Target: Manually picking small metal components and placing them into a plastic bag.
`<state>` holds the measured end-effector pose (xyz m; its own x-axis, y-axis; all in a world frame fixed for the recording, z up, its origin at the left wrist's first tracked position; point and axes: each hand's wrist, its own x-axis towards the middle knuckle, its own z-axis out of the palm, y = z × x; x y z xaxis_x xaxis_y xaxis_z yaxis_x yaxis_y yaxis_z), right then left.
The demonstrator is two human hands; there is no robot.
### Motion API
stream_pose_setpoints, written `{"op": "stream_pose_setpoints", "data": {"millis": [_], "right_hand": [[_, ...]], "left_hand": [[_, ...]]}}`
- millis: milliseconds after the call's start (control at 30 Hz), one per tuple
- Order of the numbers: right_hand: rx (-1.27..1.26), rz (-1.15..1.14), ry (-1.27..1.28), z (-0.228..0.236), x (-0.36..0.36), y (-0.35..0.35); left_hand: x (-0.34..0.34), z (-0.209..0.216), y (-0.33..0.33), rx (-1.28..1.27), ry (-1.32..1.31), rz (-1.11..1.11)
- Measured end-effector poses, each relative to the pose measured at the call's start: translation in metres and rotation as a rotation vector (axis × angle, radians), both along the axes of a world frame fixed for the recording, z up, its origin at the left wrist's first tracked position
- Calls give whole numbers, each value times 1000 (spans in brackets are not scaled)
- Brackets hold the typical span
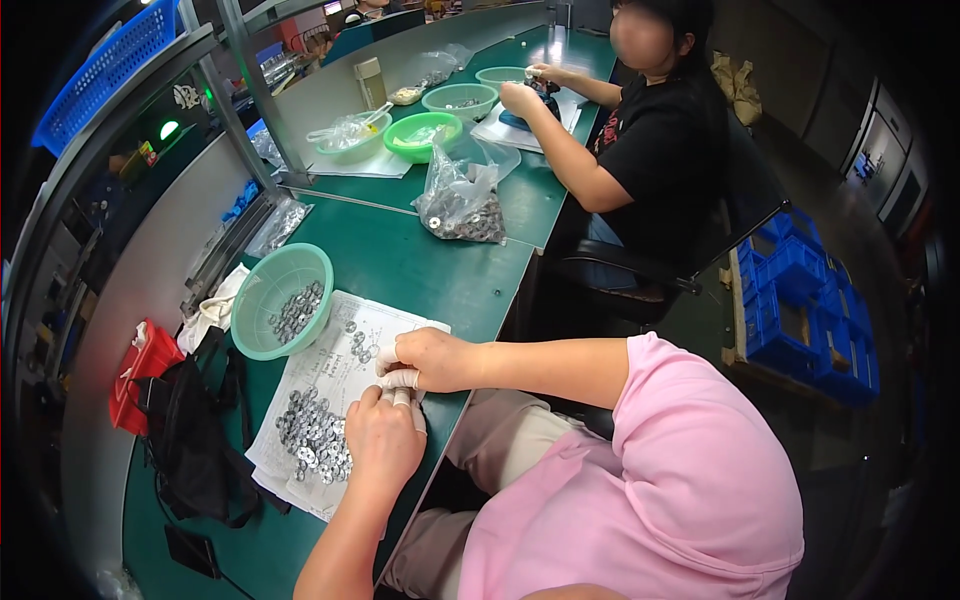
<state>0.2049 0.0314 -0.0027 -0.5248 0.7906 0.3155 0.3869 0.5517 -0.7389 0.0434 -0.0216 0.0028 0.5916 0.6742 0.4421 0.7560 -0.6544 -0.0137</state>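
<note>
White finger covers sit on the fingertips of both my hands, which meet over the right edge of a printed paper sheet (pixel 297 372). My left hand (pixel 385 438) is closed, its fingers pressed together against those of my right hand (pixel 440 360). The right is pinched closed too; anything between the fingers is hidden. Beside my left hand lies a heap of small round metal discs (pixel 312 438) with holes. A few loose discs (pixel 360 345) rest near my right fingertips. Farther left, a light green plastic bowl (pixel 258 285) holds more discs (pixel 297 312).
A black bag (pixel 195 430), a red container (pixel 142 375) and a dark phone-like device (pixel 190 550) lie at the left. Beyond stands a clear bag of metal parts (pixel 463 205). A co-worker (pixel 655 130) sits at the far right, near blue crates (pixel 800 300).
</note>
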Motion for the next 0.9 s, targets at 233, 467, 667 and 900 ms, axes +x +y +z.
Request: {"op": "stream_pose_setpoints", "data": {"millis": [233, 467, 667, 900], "right_hand": [[96, -65, -56, -9, -6, 2], [-254, -140, 131, -1, -13, 1], [103, -129, 53, -20, -10, -3], [17, -87, 140, -14, -8, 3]], "left_hand": [[-2, 1, 2, 9, 3, -25], [-4, 6, 3, -165, -34, 21], [-1, 7, 6, -164, 7, -6], [0, 0, 11, -33, -40, -42]]}}
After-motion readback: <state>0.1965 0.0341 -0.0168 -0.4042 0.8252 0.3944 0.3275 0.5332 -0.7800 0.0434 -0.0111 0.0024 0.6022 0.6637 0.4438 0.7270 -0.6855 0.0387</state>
